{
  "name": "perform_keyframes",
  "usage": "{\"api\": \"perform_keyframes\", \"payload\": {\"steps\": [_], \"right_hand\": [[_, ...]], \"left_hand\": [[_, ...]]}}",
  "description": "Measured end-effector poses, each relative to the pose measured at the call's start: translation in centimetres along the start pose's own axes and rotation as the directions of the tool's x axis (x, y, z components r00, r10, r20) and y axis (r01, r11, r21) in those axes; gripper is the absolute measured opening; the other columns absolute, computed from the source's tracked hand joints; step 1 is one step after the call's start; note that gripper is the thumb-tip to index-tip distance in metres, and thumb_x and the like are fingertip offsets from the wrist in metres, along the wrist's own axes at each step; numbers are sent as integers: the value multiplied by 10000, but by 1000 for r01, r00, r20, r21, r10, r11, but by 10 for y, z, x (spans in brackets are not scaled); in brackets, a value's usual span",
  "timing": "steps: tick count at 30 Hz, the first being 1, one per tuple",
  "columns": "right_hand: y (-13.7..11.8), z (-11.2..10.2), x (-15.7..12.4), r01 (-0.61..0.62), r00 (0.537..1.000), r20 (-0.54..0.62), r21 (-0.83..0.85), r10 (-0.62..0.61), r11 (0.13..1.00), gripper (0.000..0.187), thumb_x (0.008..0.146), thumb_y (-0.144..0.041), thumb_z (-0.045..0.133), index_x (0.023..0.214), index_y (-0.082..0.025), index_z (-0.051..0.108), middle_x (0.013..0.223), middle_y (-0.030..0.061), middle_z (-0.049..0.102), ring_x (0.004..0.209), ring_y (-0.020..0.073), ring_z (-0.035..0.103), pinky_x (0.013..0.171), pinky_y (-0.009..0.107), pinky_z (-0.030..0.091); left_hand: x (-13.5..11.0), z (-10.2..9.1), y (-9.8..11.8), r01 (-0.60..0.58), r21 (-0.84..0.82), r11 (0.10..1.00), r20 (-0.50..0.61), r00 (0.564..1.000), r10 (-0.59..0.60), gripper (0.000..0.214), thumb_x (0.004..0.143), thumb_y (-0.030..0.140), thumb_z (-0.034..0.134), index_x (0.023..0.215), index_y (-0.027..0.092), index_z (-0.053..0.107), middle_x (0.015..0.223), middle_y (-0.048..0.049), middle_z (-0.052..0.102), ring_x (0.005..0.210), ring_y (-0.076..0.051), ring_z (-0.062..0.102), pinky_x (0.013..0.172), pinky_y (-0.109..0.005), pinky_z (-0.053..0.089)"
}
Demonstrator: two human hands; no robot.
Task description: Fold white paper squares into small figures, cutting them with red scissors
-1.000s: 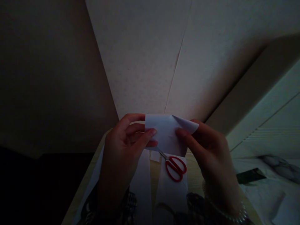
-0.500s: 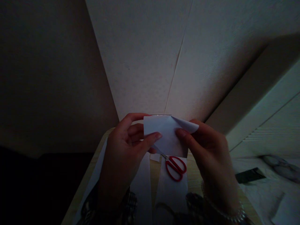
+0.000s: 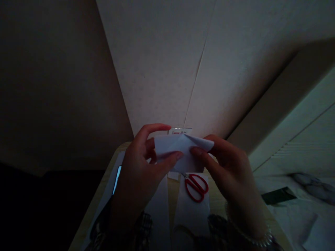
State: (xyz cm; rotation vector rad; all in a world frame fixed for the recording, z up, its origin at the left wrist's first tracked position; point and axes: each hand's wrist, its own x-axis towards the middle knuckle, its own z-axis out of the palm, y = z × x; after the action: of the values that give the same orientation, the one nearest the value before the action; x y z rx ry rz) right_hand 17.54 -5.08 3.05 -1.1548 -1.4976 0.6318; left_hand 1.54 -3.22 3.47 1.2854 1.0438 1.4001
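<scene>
A piece of white paper (image 3: 187,157) is held up between both hands, its top edge creased to a small peak near the middle. My left hand (image 3: 143,164) grips its left side, thumb across the front and index finger raised above the top edge. The right side is pinched by my right hand (image 3: 227,167), thumb on the front and fingers behind, where the corner folds over. Just below the paper, scissors with red handles (image 3: 196,187) lie on a white paper strip (image 3: 191,216). Their blades are mostly hidden under the held paper.
A small wooden table (image 3: 214,195) carries more white paper (image 3: 159,209) and a small paper scrap (image 3: 173,175). The lit edge of a phone-like screen (image 3: 117,179) shows beside my left wrist. Behind stands a wall with a socket (image 3: 180,131). A dark green packet (image 3: 278,196) lies at right.
The held paper has shifted slightly left and down, uncovering the socket. My left index finger has lifted off the top edge. The lit screen has come into view.
</scene>
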Motion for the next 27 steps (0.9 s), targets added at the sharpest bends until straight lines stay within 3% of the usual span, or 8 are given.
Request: {"api": "perform_keyframes", "payload": {"steps": [5,14,20,22,27], "right_hand": [[2,-4,3,42,999,-22,8,-42,999,75,805,-234,782,846,-238,720,792,-23,728,757,161,648,693,268,480],[3,-7,-4,-56,993,-104,49,61,997,228,820,-249,759,623,-230,648,627,-36,653,642,154,569,595,275,396],[6,-11,4,49,999,-17,1,-49,999,77,751,-206,816,744,-250,753,730,-22,721,739,183,621,701,299,451],[7,-12,6,88,996,3,-31,-88,996,106,731,-178,832,784,-247,771,768,-15,727,764,185,625,716,301,455],[10,-10,5,145,989,-12,-51,-146,988,181,771,-187,810,627,-235,711,708,-17,642,705,168,583,682,303,446]], "left_hand": [[1,-2,-6,-71,156,985,45,997,65,448,669,123,827,1037,291,636,760,76,714,733,-134,708,623,-182,522],[1,-8,-14,-128,284,950,124,988,97,494,650,154,827,1085,299,645,691,56,648,699,-217,707,632,-279,513],[1,-6,-14,-145,343,928,133,986,105,514,647,127,811,1094,296,621,647,80,626,689,-201,684,638,-276,489],[0,-5,-12,-135,359,923,162,983,81,516,665,124,795,1113,296,607,637,89,627,664,-191,675,638,-278,482],[0,-3,-9,-136,405,904,177,982,69,527,670,165,811,1142,289,611,637,82,617,668,-206,683,625,-287,466]]}}
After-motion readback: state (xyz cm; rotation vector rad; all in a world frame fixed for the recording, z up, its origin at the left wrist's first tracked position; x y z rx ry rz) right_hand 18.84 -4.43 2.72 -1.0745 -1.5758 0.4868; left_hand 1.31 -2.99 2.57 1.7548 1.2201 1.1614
